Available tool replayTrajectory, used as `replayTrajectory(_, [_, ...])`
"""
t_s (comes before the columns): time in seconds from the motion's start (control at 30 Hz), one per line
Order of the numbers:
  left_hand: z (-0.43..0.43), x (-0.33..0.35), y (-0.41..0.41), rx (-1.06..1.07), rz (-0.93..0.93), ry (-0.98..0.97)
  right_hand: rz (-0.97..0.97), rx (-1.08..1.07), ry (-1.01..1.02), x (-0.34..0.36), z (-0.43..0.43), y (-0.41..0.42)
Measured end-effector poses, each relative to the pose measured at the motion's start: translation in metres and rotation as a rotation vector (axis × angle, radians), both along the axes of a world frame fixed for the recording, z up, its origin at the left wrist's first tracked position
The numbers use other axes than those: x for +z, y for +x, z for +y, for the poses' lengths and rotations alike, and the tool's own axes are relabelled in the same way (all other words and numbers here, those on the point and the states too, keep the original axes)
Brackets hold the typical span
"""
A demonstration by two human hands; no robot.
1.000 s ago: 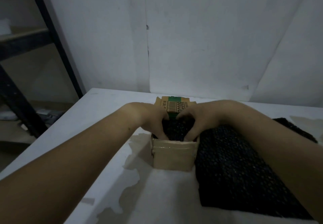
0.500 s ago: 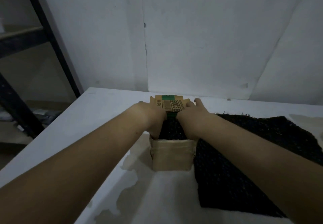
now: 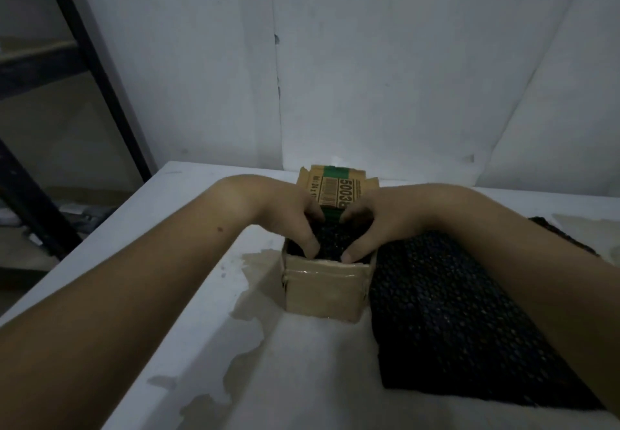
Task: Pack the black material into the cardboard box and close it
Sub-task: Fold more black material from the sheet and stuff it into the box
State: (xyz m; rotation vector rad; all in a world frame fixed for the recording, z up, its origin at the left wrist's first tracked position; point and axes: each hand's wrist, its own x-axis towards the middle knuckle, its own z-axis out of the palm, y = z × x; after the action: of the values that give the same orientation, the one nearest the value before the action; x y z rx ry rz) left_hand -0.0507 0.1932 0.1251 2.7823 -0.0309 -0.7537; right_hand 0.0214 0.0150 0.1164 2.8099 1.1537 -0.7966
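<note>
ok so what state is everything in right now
cardboard box: open, far flap standing up
black material: partly stuffed in the box, the rest lying on the table at the box's right
left hand: fingers curled down onto the material in the box
right hand: the same, on the box's right side
table: white surface peeled in patches

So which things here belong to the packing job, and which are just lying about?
Job: cardboard box; black material, partly in it, partly beside it; left hand and right hand, both on the material in the box.
Lying about: dark rack at the left; stains on the table.
</note>
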Motion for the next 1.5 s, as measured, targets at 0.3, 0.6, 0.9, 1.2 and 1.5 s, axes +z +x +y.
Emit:
replayTrajectory(0.3, [0.0,-0.018,0.0,-0.089,-0.15,0.169,-0.178,-0.034,0.052,-0.027,0.007,-0.009])
replayTrajectory(0.6, [0.007,-0.024,-0.016,-0.064,-0.211,0.01,-0.163,-0.003,0.151,-0.023,-0.009,-0.016])
replayTrajectory(0.9, [-0.047,-0.02,-0.059,-0.007,-1.029,-0.284,-0.18,-0.321,0.719,-0.049,-0.125,-0.042])
replayTrajectory(1.2, [-0.184,-0.116,-0.051,0.064,-0.385,-0.333,-0.518,-0.637,0.41,-0.13,-0.218,-0.04])
replayTrajectory(1.5, [-0.186,-0.144,-0.032,0.308,-0.468,-0.32,-0.668,-0.588,0.548,-0.14,-0.227,-0.048])
